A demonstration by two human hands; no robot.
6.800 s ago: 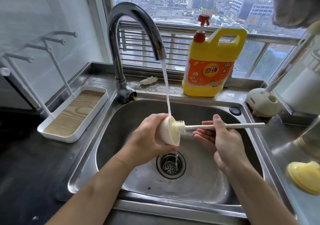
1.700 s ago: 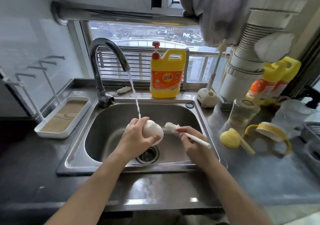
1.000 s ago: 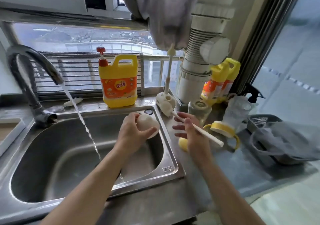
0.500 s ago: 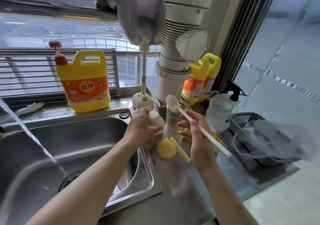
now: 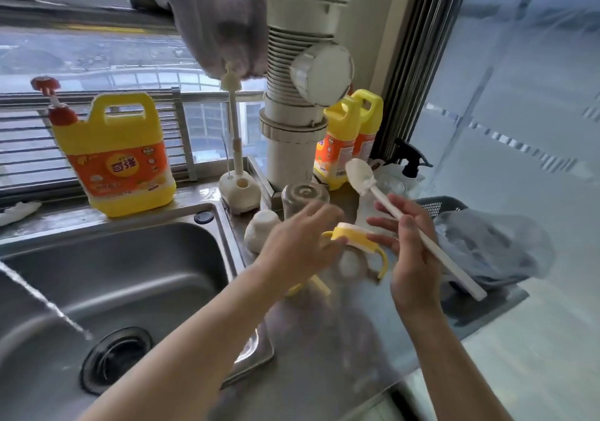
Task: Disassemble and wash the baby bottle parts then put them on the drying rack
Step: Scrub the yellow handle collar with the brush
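My left hand (image 5: 297, 245) reaches over the counter to the right of the sink and pinches the left end of the yellow handled bottle collar (image 5: 355, 237), which is tilted with one handle hanging down. The white dome cap (image 5: 259, 234) stands on the counter just left of that hand, free of it. My right hand (image 5: 414, 255) grips the white handle of the bottle brush (image 5: 358, 175), head pointing up and away; its straight fingers lie under the collar. The glass bottle (image 5: 303, 198) stands upside down behind. A yellow lid (image 5: 313, 286) shows partly under my left wrist.
Water runs into the steel sink (image 5: 123, 268) at left. A yellow detergent jug (image 5: 113, 157) and a white brush stand (image 5: 240, 193) sit behind the sink. A white pipe (image 5: 295, 105), more yellow bottles (image 5: 349, 135) and a grey basket with a plastic bag (image 5: 487, 245) crowd the right.
My left hand has set the white cap down on the counter and moved right onto the yellow collar. The right hand still holds the brush. The view has swung right.
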